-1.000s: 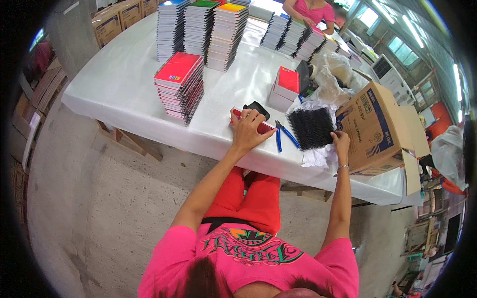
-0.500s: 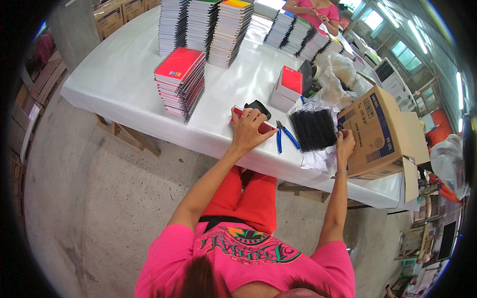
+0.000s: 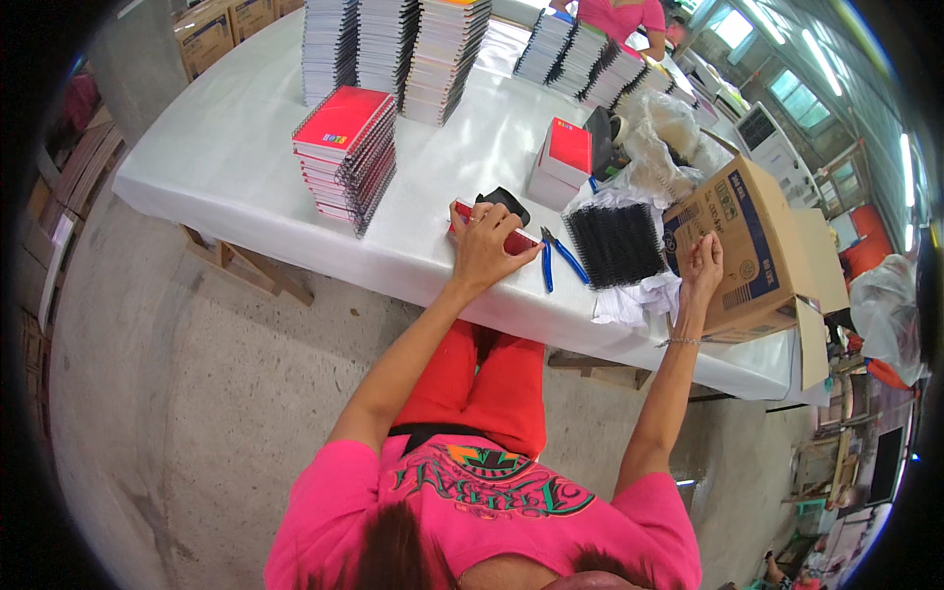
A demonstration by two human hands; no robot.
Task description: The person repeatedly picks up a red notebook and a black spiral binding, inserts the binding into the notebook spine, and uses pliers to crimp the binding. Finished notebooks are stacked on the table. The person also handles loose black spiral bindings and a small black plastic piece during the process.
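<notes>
Grasping red notebook [image 3: 520, 241] beneath arched fingers [image 3: 500, 224]: left hand [image 3: 480, 248]; right hand [image 3: 702, 267] bunched, contents unclear.

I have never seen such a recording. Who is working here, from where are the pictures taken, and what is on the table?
There is no machine: a person works with two bare hands. All pictures come from one wide fisheye camera worn on the head, looking down, so straight edges bend. The left hand grips a small red-covered paper pad on the white-covered table. The right hand is raised in front of a brown cardboard box; whether it pinches something thin is too small to tell. Between the hands lie blue-handled pliers and a flat bundle of black coils on crumpled white paper. Farther left stands a stack of red-covered spiral notebooks.
</notes>
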